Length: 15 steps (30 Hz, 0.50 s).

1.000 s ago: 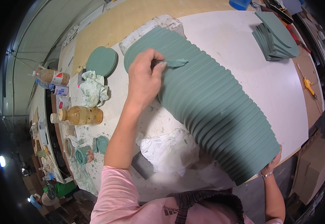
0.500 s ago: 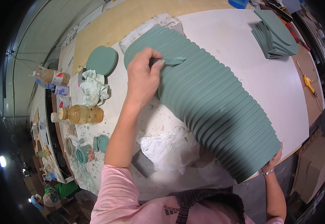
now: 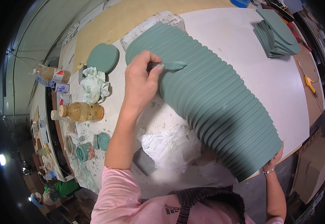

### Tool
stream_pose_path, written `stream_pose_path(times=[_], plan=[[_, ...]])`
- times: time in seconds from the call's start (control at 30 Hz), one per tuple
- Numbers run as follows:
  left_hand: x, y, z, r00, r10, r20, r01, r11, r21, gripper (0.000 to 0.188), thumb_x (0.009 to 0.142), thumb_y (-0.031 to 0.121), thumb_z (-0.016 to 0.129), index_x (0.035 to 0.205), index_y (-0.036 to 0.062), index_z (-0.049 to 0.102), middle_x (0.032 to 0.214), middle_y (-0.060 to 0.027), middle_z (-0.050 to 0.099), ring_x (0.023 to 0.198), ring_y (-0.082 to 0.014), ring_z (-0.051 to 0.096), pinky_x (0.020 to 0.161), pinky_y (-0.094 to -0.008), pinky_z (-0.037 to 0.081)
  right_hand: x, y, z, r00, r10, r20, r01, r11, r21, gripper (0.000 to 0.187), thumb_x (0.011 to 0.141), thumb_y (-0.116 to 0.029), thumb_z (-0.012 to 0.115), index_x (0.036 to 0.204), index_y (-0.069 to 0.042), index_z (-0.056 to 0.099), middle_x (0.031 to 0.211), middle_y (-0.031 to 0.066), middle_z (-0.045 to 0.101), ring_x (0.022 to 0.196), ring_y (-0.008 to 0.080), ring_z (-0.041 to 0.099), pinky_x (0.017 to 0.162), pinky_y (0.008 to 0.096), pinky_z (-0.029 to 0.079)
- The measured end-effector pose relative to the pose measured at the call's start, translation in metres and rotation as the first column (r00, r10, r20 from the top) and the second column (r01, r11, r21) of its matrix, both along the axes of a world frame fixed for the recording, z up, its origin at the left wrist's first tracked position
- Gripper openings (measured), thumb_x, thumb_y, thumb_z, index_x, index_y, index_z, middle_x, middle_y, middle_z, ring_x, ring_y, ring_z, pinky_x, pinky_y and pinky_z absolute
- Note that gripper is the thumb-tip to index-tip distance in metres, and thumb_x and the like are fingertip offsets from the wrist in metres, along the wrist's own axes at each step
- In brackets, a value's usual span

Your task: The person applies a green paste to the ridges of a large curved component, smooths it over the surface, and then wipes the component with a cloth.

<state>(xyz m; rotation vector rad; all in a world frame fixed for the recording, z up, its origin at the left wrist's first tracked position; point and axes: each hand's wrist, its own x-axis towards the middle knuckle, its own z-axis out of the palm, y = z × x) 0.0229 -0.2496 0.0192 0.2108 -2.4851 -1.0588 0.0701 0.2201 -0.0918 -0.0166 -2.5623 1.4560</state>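
Note:
A long ribbed green piece [image 3: 211, 97], built of many stacked layers, lies slantwise across the table from far left to near right. My left hand [image 3: 142, 76] is closed in a pinch on a small spatula [image 3: 174, 65] smeared with green. Its blade lies against the ribs near the far end, the tip pointing right. At the near right end, my right hand [image 3: 275, 159] grips the edge of the ribbed piece, with most of its fingers hidden behind it. Under the far end sits a stained white block [image 3: 170, 18].
Left of my arm are a rounded green piece [image 3: 102, 58], a crumpled cloth [image 3: 94, 85], a bottle of amber liquid [image 3: 83, 112] and an open jar of green paste [image 3: 83, 152]. White crumpled plastic [image 3: 172, 145] lies near me. Green offcuts [image 3: 276, 35] and a yellow-handled tool [image 3: 310, 84] lie right.
My left hand and the spatula have shifted slightly toward me along the ribs. My right hand keeps its place at the near end.

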Motion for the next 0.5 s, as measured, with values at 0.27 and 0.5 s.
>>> stream_pose_path(times=[0.27, 0.5], plan=[[0.001, 0.002, 0.001, 1.000, 0.013, 0.028, -0.013, 1.000, 0.016, 0.009, 0.082, -0.002, 0.062, 0.090, -0.0009, 0.056, 0.076, -0.0010, 0.055, 0.069, -0.0074, 0.047, 0.064, -0.0228, 0.041, 0.001, 0.006, -0.005, 0.999, 0.028, -0.020, -0.028, 1.000, 0.010, 0.083, 0.072, -0.087, 0.039, 0.082, -0.005, 0.037, 0.071, -0.0004, 0.038, 0.067, 0.0089, 0.037, 0.056, 0.0251, 0.034], [0.016, -0.008, 0.006, 0.980, -0.152, 0.132, 0.047, 0.810, 0.585, 0.020, 0.083, 0.002, 0.063, 0.102, 0.0024, 0.057, 0.086, 0.0016, 0.053, 0.072, -0.0063, 0.045, 0.062, -0.0210, 0.038, 0.002, 0.012, -0.012, 0.999, 0.033, -0.023, -0.033, 0.999, -0.012, 0.082, 0.073, -0.086, 0.037, 0.082, -0.004, 0.038, 0.071, 0.0000, 0.038, 0.067, 0.0095, 0.037, 0.057, 0.0262, 0.034]])
